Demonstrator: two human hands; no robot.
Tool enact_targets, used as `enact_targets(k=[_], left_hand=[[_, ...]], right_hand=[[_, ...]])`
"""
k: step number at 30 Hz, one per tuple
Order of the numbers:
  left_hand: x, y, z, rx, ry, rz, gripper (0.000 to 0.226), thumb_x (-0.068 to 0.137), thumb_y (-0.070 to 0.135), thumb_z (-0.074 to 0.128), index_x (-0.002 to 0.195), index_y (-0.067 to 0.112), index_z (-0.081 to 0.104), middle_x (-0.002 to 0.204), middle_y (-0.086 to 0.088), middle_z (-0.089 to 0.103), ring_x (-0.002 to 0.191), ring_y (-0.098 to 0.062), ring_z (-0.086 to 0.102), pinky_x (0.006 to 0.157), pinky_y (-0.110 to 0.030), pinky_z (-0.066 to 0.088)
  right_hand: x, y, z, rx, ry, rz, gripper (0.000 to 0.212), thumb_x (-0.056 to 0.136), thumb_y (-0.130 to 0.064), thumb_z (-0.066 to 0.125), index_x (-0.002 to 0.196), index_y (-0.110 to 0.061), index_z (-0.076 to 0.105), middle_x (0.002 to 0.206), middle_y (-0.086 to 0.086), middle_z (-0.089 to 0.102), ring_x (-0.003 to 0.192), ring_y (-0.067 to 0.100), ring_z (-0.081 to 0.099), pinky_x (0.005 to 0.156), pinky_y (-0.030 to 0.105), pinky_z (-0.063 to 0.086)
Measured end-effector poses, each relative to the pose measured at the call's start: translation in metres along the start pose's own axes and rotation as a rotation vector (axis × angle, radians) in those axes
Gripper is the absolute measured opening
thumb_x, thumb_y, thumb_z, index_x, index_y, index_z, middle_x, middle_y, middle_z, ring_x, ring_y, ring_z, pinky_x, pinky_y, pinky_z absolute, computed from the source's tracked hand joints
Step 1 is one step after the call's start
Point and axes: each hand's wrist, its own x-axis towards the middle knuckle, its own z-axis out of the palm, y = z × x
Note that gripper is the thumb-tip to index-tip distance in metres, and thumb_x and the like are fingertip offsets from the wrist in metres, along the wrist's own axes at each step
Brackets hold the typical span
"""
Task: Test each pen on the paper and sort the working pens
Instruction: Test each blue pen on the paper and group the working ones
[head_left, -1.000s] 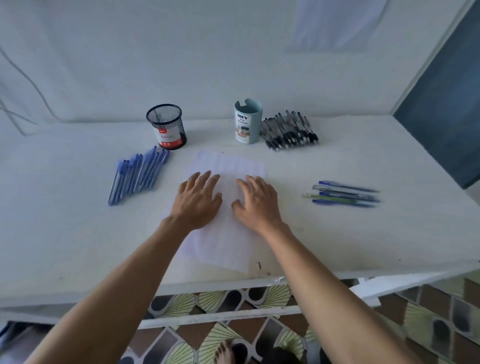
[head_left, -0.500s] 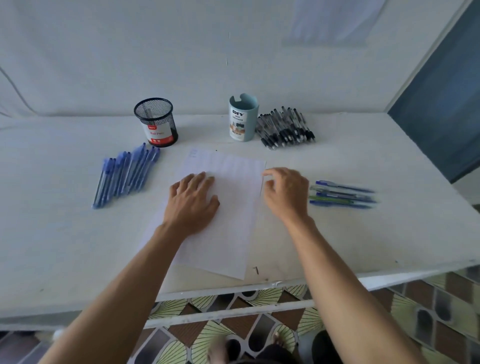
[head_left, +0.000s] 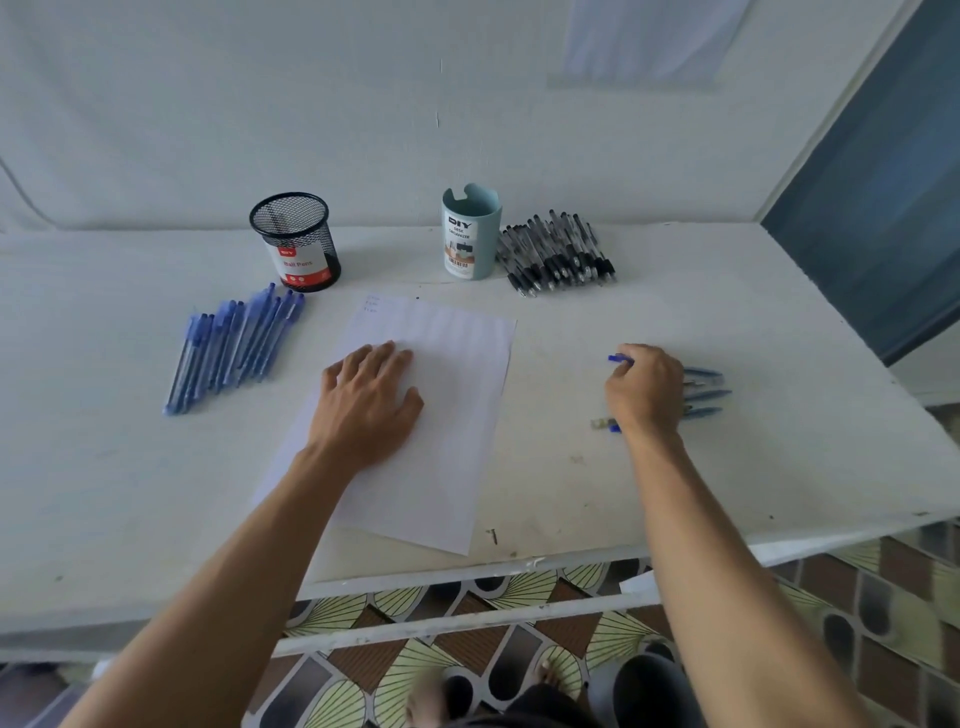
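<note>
A white sheet of paper (head_left: 447, 415) lies in the middle of the table. My left hand (head_left: 369, 402) rests flat on its left part, fingers straight. My right hand (head_left: 647, 389) is over a small group of blue pens (head_left: 706, 392) to the right of the paper, fingers curled round one blue pen (head_left: 619, 358) whose end sticks out on the left. A row of blue capped pens (head_left: 234, 348) lies left of the paper. A pile of black pens (head_left: 558, 252) sits at the back right.
A black mesh pen cup (head_left: 296, 241) stands at the back left and a pale teal desk organizer cup (head_left: 470, 234) at the back centre. The white table (head_left: 779, 467) ends close to me; patterned floor tiles (head_left: 467, 639) show below its front edge.
My right hand left the paper and moved right onto the small group of blue pens, closing on one. My left hand stayed on the paper.
</note>
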Motion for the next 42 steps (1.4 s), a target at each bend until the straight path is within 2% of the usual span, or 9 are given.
enact_targets(k=[3, 10, 14, 21, 26, 28, 32, 35, 42], left_hand=[[-0.001, 0.001, -0.001, -0.014, -0.005, -0.001, 0.066, 0.094, 0.054, 0.025, 0.153, 0.026, 0.034, 0.163, 0.000, 0.029, 0.150, -0.024, 0.019, 0.120, -0.043, 0.013], [-0.001, -0.001, 0.000, -0.021, -0.004, -0.003, 0.061, 0.098, 0.051, 0.031, 0.154, 0.027, 0.033, 0.163, 0.000, 0.028, 0.151, -0.023, 0.018, 0.121, -0.043, 0.012], [-0.002, 0.000, -0.002, -0.049, -0.003, -0.007, 0.069, 0.091, 0.055, 0.024, 0.153, 0.027, 0.035, 0.163, 0.001, 0.029, 0.151, -0.023, 0.019, 0.120, -0.043, 0.013], [0.002, -0.006, -0.003, -0.200, 0.015, -0.059, 0.059, 0.091, 0.056, 0.045, 0.145, 0.033, 0.049, 0.158, 0.007, 0.038, 0.147, -0.018, 0.025, 0.117, -0.037, 0.014], [0.003, -0.009, -0.005, -0.285, 0.043, -0.066, 0.044, 0.092, 0.045, 0.065, 0.134, 0.035, 0.059, 0.153, 0.009, 0.045, 0.146, -0.017, 0.029, 0.115, -0.036, 0.018], [0.005, -0.009, -0.006, -0.314, 0.042, -0.077, 0.040, 0.090, 0.045, 0.068, 0.129, 0.035, 0.062, 0.151, 0.009, 0.047, 0.144, -0.017, 0.032, 0.114, -0.037, 0.020], [0.009, -0.011, -0.014, -0.386, 0.012, -0.088, 0.033, 0.085, 0.041, 0.076, 0.114, 0.030, 0.068, 0.145, 0.005, 0.052, 0.139, -0.019, 0.039, 0.112, -0.037, 0.027], [0.010, -0.011, -0.020, -0.452, 0.010, -0.115, 0.026, 0.080, 0.040, 0.082, 0.100, 0.029, 0.071, 0.138, 0.005, 0.056, 0.132, -0.018, 0.045, 0.105, -0.034, 0.032], [0.010, 0.010, -0.021, -0.088, 0.008, -0.155, 0.010, 0.088, 0.045, 0.065, 0.093, 0.038, 0.060, 0.138, 0.008, 0.049, 0.139, -0.021, 0.028, 0.107, -0.052, 0.016]], right_hand=[[0.003, 0.001, 0.002, -0.047, 0.019, -0.021, 0.026, 0.092, -0.004, 0.056, 0.109, -0.012, 0.074, 0.109, 0.013, 0.071, 0.107, 0.038, 0.058, 0.093, 0.043, 0.045], [-0.004, -0.038, 0.008, 0.039, 0.179, -0.328, 0.019, 0.084, -0.003, 0.068, 0.095, -0.017, 0.073, 0.090, 0.004, 0.072, 0.083, 0.033, 0.064, 0.086, 0.041, 0.041], [-0.020, -0.091, 0.011, 0.200, 0.048, -0.482, 0.018, 0.089, -0.008, 0.065, 0.104, -0.016, 0.072, 0.099, 0.004, 0.069, 0.088, 0.028, 0.061, 0.078, 0.036, 0.045], [-0.040, -0.127, 0.039, 0.278, -0.511, -0.175, 0.016, 0.080, -0.011, 0.068, 0.093, -0.010, 0.078, 0.091, 0.004, 0.076, 0.094, 0.021, 0.070, 0.082, 0.022, 0.052], [-0.035, -0.125, 0.048, 0.319, -0.576, -0.065, 0.036, 0.078, -0.024, 0.080, 0.106, -0.003, 0.073, 0.100, 0.009, 0.076, 0.097, 0.026, 0.070, 0.089, 0.035, 0.056], [-0.033, -0.121, 0.047, 0.348, -0.562, -0.071, 0.032, 0.085, -0.030, 0.072, 0.109, -0.010, 0.073, 0.103, 0.003, 0.075, 0.098, 0.024, 0.069, 0.088, 0.029, 0.053], [-0.028, -0.097, 0.046, 0.139, -0.342, -0.334, 0.034, 0.095, -0.017, 0.052, 0.126, -0.013, 0.064, 0.129, 0.008, 0.064, 0.121, 0.030, 0.056, 0.096, 0.037, 0.045], [-0.024, -0.080, 0.048, -0.125, -0.439, -0.462, 0.051, 0.100, -0.030, 0.045, 0.151, -0.025, 0.040, 0.160, 0.004, 0.032, 0.148, 0.029, 0.024, 0.116, 0.046, 0.025], [-0.025, -0.072, 0.052, -0.207, -0.472, -0.497, 0.053, 0.102, -0.045, 0.035, 0.153, -0.033, 0.031, 0.165, 0.001, 0.019, 0.152, 0.025, 0.011, 0.118, 0.043, 0.011]])
